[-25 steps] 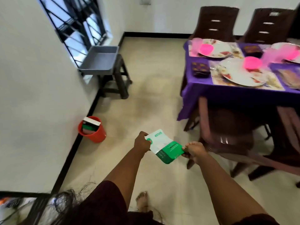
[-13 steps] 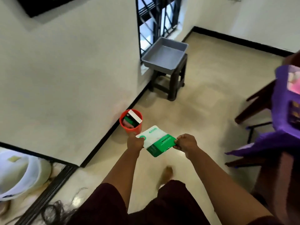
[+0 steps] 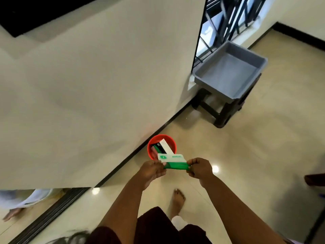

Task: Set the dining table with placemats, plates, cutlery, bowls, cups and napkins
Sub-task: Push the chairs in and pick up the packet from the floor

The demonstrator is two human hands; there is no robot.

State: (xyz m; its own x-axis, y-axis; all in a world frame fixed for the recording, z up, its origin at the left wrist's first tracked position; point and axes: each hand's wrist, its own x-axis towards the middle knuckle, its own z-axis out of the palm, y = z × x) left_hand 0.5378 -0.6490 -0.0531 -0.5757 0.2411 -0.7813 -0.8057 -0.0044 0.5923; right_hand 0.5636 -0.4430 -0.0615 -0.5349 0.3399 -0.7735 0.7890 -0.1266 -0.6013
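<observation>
Both my hands hold a flat green and white packet (image 3: 173, 161) level in front of me. My left hand (image 3: 152, 170) pinches its left end and my right hand (image 3: 198, 167) pinches its right end. The packet hangs just over the near rim of a small red bin (image 3: 151, 147) that stands on the floor by the wall. Inside the bin lies a white and black box (image 3: 164, 146). The dining table is out of view.
A grey plastic tub (image 3: 228, 73) sits on a dark stool (image 3: 219, 110) under the barred window. The wall runs along the left with a black skirting. My bare foot (image 3: 178, 199) is on the glossy tiled floor. A dark doorway track lies at the lower left.
I have turned away from the table and stepped closer to the red bin. The packet, still held by both hands, now hangs over the bin's near rim.
</observation>
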